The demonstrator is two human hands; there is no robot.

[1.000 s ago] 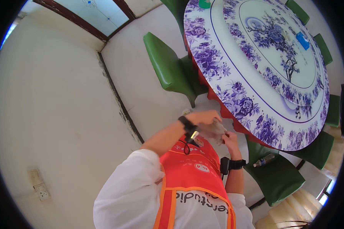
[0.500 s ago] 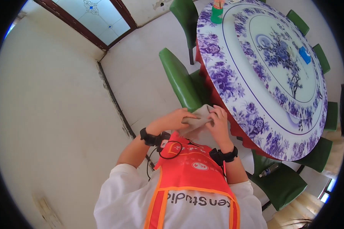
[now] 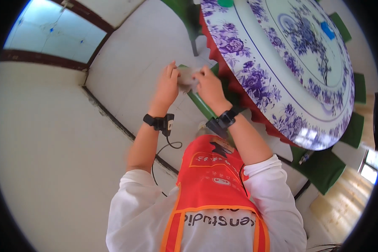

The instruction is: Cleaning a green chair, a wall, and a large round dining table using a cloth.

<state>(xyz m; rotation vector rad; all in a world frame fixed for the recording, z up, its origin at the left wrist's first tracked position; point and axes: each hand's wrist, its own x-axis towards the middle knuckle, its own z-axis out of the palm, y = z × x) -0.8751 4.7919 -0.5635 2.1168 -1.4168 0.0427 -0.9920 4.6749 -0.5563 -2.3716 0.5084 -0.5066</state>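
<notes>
Both hands are raised in front of the chest and meet on a small grey cloth, which sits between them in mid-air, at about 11 o'clock from the orange vest and just short of the tabletop's near rim. The left hand has its fingers curled against the cloth's left edge; the right hand closes over its right side. Each grip looks pressed together on the fabric, pinching it, though motion blur hides the fingertips, so the exact hold cannot be made out.

The cloth seems light, soft and limp: it bunches between the hands instead of keeping a flat shape. It would likely sag wherever it is unsupported, so taking it at two corners or along one edge should keep it spread. It does not look fragile or slippery.

Black wrist straps sit on both forearms, a thin cable hanging from the left one. The big round tabletop, white with a purple flower pattern, fills the 1 to 3 o'clock side over a red skirt. Green chairs ring it, one seat edge directly below the hands. A small blue thing lies far across the tabletop, well apart from the cloth.
</notes>
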